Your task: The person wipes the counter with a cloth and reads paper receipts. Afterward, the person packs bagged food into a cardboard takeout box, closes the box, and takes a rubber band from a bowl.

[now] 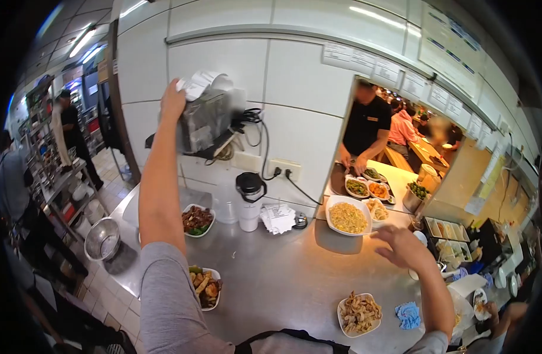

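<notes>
My left hand (172,101) is raised to the wall-side printer (205,121), its fingers closed at the edge of a curling paper receipt (201,84) on top. My right hand (404,246) hovers above the counter with fingers apart and nothing in them. Just beyond its fingertips, a white square plate of yellow fried rice (348,218) sits at the pass-through opening. Nearer to me is a white dish of light brown sliced food (360,314), with a crumpled blue cloth (408,315) to its right. My left arm partly covers a dish of browned chunks (207,289).
A white tumbler (249,203) stands by a stack of paper slips (278,218) and a dish of dark meat with greens (198,220). Cords hang below the printer. A metal bowl (103,239) sits left. Across the opening, a co-worker (365,130) handles small dishes on a tray.
</notes>
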Available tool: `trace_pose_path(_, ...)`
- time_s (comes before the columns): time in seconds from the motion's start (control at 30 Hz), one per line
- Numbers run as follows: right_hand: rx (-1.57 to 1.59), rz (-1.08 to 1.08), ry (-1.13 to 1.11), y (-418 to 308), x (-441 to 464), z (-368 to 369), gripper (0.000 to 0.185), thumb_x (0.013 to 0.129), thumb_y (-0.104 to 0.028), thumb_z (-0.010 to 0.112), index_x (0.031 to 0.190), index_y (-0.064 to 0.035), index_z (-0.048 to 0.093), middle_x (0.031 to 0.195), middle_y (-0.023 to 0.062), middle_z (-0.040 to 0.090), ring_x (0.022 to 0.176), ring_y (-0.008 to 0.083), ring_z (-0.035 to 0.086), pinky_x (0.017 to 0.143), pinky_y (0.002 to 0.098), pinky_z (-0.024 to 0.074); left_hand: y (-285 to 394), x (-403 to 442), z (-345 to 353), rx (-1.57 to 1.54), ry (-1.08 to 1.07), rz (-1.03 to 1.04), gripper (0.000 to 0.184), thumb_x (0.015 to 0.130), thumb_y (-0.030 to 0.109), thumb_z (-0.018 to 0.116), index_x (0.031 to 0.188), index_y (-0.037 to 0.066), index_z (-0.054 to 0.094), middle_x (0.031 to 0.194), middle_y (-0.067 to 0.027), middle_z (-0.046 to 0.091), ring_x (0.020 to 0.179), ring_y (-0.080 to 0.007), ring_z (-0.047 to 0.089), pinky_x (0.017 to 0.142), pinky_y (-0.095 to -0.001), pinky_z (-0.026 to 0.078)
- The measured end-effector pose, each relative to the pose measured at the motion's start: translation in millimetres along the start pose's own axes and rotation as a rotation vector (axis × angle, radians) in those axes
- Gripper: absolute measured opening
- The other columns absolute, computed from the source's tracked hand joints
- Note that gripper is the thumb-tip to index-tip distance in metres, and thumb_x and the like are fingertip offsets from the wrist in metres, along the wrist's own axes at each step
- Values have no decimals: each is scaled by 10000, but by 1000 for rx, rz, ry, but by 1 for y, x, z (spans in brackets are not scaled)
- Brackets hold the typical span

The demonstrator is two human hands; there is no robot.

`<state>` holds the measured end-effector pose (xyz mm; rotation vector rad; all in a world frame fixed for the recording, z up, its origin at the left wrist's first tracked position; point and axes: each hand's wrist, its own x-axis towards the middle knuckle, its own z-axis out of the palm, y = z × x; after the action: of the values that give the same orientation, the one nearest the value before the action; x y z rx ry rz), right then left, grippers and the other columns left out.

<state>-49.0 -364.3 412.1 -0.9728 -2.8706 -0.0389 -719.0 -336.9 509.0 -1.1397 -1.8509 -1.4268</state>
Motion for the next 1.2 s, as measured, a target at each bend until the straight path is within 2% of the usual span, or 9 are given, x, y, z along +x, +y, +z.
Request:
trace_pose_path(0.23, 520, -347, 232, -96, 238, -42, 380, 884, -278, 572, 1188, -51, 592, 1029, 134, 633, 929, 214, 597, 852, 324, 455, 70, -61, -39, -1077, 148, -427, 643, 712, -12, 652, 1299, 7, 392, 937, -125, 564, 766, -209, 596, 589, -316, 494)
trace_pose_path(0.3, 893, -230, 195, -138, 305, -48, 465, 875, -443, 569, 1148, -69, 623, 955, 36, 626, 847, 126, 556, 759, 270, 420, 78, -77, -42, -1073, 131, -461, 652, 713, -16, 649, 1306, 8, 379, 934, -122, 562, 762, -205, 600, 551, -307, 487)
trace_pose_path(0.47, 1406, -91, 196, -229, 388, -33, 348, 873, -373, 595, 1102, -111, 590, 966, -4, 610, 847, 116, 535, 740, 308, 410, 94, -105, -59, -588, -25, -359, 658, 731, 48, 640, 1329, 6, 372, 1008, -175, 579, 849, -290, 614, 701, -384, 503)
trace_pose_path(0.53, 1463, -111, 182, -236, 405, -23, 278, 884, -312, 582, 1084, -119, 581, 969, -1, 611, 848, 125, 539, 738, 322, 417, 86, -103, -62, -41, -27, -92, 664, 745, 107, 640, 1344, 9, 370, 1078, -214, 584, 926, -343, 609, 820, -427, 483)
trace_pose_path(0.87, 1427, -124, 12, -210, 401, -25, 324, 855, -238, 553, 1149, -103, 543, 976, 35, 616, 855, 173, 570, 681, 378, 462, 54, -15, -13, 4, -129, -39, 575, 782, 214, 599, 1306, 27, 452, 1203, -251, 564, 1142, -376, 533, 965, -420, 419)
trace_pose_path(1.0, 554, -115, 73, -158, 428, -49, 188, 841, -217, 574, 930, -54, 607, 868, 92, 634, 844, 212, 599, 755, 377, 480, 53, -12, -7, 14, -92, -64, 576, 737, 90, 525, 1305, 178, 494, 1168, -222, 592, 1104, -366, 556, 943, -424, 427)
trace_pose_path(1.07, -28, -169, 555, -111, 449, -68, 231, 807, -209, 583, 832, 20, 591, 820, 210, 617, 723, 310, 587, 671, 399, 471, 45, -14, -8, -30, -61, 9, 526, 750, 87, 503, 1260, 211, 543, 1153, -212, 598, 1093, -362, 558, 943, -421, 423)
trace_pose_path(1.13, 546, -90, 950, -63, 468, -93, 200, 820, -193, 620, 764, -9, 564, 694, 92, 571, 654, 181, 552, 587, 341, 450, 44, -16, -7, -45, -74, 45, 474, 768, 88, 483, 1210, 221, 589, 1144, -196, 601, 1090, -354, 557, 946, -418, 418)
trace_pose_path(1.2, 1140, -150, 914, -40, 461, -118, 115, 847, -171, 600, 806, -66, 577, 717, 2, 565, 676, 127, 538, 599, 282, 435, 45, -19, -9, -19, -137, 44, 421, 789, 94, 464, 1156, 211, 634, 1141, -173, 602, 1095, -342, 552, 952, -416, 413)
